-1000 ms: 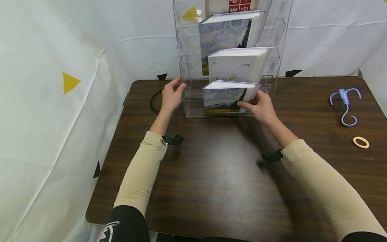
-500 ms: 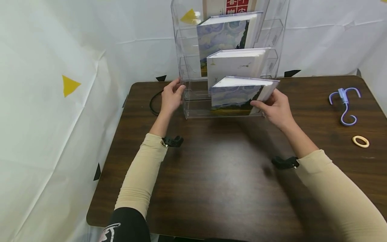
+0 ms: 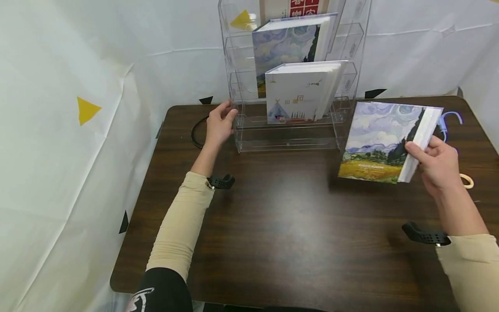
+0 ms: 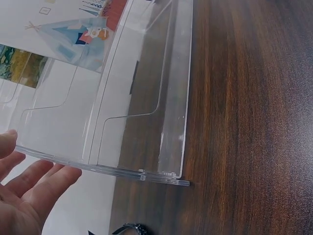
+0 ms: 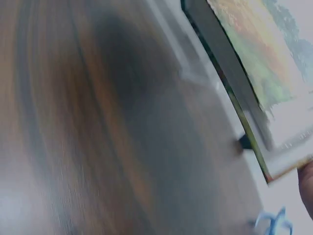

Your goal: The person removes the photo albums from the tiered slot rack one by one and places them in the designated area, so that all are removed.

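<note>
Four books (image 3: 380, 143), two hands (image 3: 219, 126), one clear rack (image 3: 288, 145), one table (image 3: 288, 234), one blue hook (image 3: 442, 125), one ring (image 3: 471, 180)

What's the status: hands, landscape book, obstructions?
Right hand grips landscape book outside the clear rack. Left hand at rack's left side. Possibly in the way rightward: blue hook, pale ring.

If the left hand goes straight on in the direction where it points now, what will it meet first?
The side of the clear rack, it seems: the left hand is right at its edge, though contact through the transparent plastic is hard to judge.
</note>
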`<state>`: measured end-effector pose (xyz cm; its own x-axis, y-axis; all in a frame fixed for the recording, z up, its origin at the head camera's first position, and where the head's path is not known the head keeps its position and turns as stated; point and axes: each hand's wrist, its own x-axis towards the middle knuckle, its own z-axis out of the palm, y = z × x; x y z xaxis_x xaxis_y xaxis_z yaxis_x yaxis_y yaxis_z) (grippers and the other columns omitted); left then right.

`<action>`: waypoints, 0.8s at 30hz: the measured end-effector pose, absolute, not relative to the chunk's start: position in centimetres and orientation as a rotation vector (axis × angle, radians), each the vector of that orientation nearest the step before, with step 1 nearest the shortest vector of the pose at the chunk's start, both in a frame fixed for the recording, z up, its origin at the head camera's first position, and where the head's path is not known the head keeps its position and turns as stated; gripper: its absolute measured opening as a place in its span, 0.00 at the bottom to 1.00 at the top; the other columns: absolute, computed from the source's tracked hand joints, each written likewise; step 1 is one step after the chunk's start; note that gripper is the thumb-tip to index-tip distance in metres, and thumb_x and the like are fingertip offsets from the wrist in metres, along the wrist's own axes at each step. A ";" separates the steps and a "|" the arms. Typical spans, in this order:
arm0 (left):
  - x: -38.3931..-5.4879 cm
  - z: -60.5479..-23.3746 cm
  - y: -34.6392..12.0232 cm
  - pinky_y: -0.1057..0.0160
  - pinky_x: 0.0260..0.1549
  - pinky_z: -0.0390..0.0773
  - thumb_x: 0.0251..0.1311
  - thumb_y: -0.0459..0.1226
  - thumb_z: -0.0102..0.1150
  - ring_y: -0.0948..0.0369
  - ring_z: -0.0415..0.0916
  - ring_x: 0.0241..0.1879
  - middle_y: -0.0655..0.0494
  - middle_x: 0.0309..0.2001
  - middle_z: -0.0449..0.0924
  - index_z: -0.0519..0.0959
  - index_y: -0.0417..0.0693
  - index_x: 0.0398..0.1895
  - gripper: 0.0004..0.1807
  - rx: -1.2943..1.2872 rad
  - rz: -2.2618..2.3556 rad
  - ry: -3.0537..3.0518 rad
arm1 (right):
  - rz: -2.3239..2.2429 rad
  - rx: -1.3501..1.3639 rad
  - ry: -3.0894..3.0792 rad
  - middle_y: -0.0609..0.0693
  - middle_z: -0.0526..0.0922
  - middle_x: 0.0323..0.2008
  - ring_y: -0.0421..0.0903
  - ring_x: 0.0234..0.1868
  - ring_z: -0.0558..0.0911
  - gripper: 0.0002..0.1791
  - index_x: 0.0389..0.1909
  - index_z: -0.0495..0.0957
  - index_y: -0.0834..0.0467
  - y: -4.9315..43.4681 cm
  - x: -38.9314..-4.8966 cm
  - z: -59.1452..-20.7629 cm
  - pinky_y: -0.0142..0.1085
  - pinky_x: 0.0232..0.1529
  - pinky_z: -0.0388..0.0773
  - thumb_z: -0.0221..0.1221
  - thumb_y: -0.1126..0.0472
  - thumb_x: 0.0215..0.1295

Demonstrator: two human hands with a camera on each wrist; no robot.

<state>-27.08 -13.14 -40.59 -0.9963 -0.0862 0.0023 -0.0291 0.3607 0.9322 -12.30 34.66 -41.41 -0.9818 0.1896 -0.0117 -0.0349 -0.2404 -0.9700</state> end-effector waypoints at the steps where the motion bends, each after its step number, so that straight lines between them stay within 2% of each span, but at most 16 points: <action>1: -27.1 -40.6 -13.1 0.59 0.31 0.84 0.70 0.42 0.57 0.59 0.79 0.50 0.53 0.59 0.78 0.71 0.52 0.69 0.25 0.109 -1.749 -2.547 | 2.360 -0.265 -1.849 0.44 0.88 0.32 0.36 0.31 0.85 0.12 0.44 0.81 0.53 35.4 -12.2 -41.6 0.26 0.28 0.80 0.62 0.71 0.64; 7: -27.0 -40.6 -13.2 0.56 0.36 0.84 0.70 0.41 0.57 0.58 0.78 0.51 0.52 0.60 0.77 0.70 0.52 0.69 0.25 0.111 -1.794 -2.531 | 2.166 -0.684 -2.045 0.37 0.84 0.25 0.33 0.24 0.81 0.11 0.36 0.80 0.45 37.9 -12.8 -42.3 0.28 0.20 0.77 0.72 0.56 0.55; 11: -26.9 -40.5 -13.3 0.54 0.36 0.84 0.70 0.41 0.56 0.56 0.79 0.50 0.52 0.60 0.77 0.70 0.52 0.70 0.26 0.113 -1.798 -2.538 | 2.175 -0.829 -2.080 0.39 0.82 0.23 0.35 0.23 0.80 0.11 0.30 0.80 0.45 38.0 -14.1 -42.6 0.31 0.18 0.78 0.74 0.54 0.52; 14: -26.9 -40.5 -13.3 0.54 0.37 0.84 0.70 0.42 0.56 0.56 0.78 0.51 0.52 0.60 0.77 0.69 0.53 0.70 0.26 0.111 -1.800 -2.544 | 2.232 -0.901 -2.086 0.40 0.82 0.23 0.36 0.23 0.81 0.12 0.30 0.80 0.46 38.0 -15.3 -42.8 0.33 0.20 0.79 0.75 0.52 0.50; 16: -26.8 -40.5 -13.3 0.54 0.37 0.84 0.71 0.42 0.56 0.57 0.78 0.52 0.52 0.60 0.76 0.69 0.53 0.70 0.26 0.113 -1.798 -2.545 | 2.253 -0.945 -2.110 0.40 0.82 0.23 0.36 0.24 0.81 0.16 0.35 0.79 0.48 37.9 -16.2 -43.0 0.33 0.21 0.80 0.75 0.50 0.49; 17: -26.9 -40.6 -13.3 0.54 0.37 0.84 0.70 0.42 0.56 0.57 0.78 0.52 0.52 0.60 0.76 0.69 0.53 0.70 0.26 0.113 -1.792 -2.547 | 2.252 -0.962 -2.136 0.39 0.82 0.24 0.35 0.25 0.81 0.21 0.43 0.80 0.48 37.9 -16.6 -43.1 0.33 0.22 0.80 0.74 0.49 0.50; 18: -26.9 -40.6 -13.3 0.55 0.37 0.84 0.70 0.42 0.56 0.58 0.78 0.52 0.52 0.60 0.77 0.69 0.53 0.70 0.26 0.110 -1.785 -2.547 | 2.230 -0.983 -2.178 0.41 0.84 0.31 0.33 0.25 0.80 0.28 0.52 0.78 0.48 37.9 -17.0 -43.3 0.31 0.23 0.80 0.74 0.48 0.50; 19: -26.9 -40.7 -13.3 0.54 0.37 0.84 0.70 0.42 0.56 0.58 0.77 0.52 0.52 0.60 0.77 0.70 0.53 0.70 0.26 0.107 -1.784 -2.543 | 2.203 -1.001 -2.220 0.41 0.82 0.35 0.32 0.26 0.79 0.36 0.62 0.74 0.49 38.0 -17.4 -43.4 0.30 0.24 0.79 0.73 0.46 0.50; 20: -27.0 -40.8 -13.3 0.53 0.37 0.84 0.70 0.42 0.56 0.57 0.78 0.52 0.52 0.60 0.77 0.70 0.52 0.70 0.26 0.102 -1.783 -2.541 | 2.184 -1.009 -2.252 0.40 0.81 0.35 0.32 0.26 0.79 0.46 0.70 0.66 0.52 38.0 -17.7 -43.5 0.30 0.25 0.79 0.73 0.45 0.50; 22: -27.0 -40.8 -13.3 0.52 0.38 0.84 0.70 0.42 0.56 0.56 0.78 0.52 0.51 0.60 0.77 0.70 0.52 0.70 0.25 0.094 -1.787 -2.535 | 2.115 -1.022 -2.331 0.39 0.80 0.33 0.30 0.26 0.77 0.57 0.76 0.52 0.60 38.2 -18.4 -43.8 0.28 0.25 0.77 0.71 0.44 0.51; 23: -27.1 -40.9 -13.2 0.52 0.38 0.84 0.70 0.42 0.56 0.56 0.78 0.52 0.51 0.59 0.77 0.70 0.52 0.70 0.26 0.089 -1.788 -2.536 | 2.078 -1.022 -2.377 0.37 0.79 0.33 0.30 0.26 0.76 0.60 0.76 0.47 0.64 38.4 -18.6 -43.9 0.27 0.25 0.77 0.70 0.43 0.52; 24: -27.1 -40.9 -13.2 0.52 0.38 0.84 0.70 0.42 0.56 0.56 0.78 0.52 0.51 0.59 0.77 0.70 0.52 0.70 0.26 0.086 -1.792 -2.533 | 2.044 -1.015 -2.419 0.36 0.79 0.31 0.29 0.26 0.76 0.59 0.76 0.46 0.64 38.5 -18.8 -44.0 0.27 0.25 0.77 0.69 0.42 0.53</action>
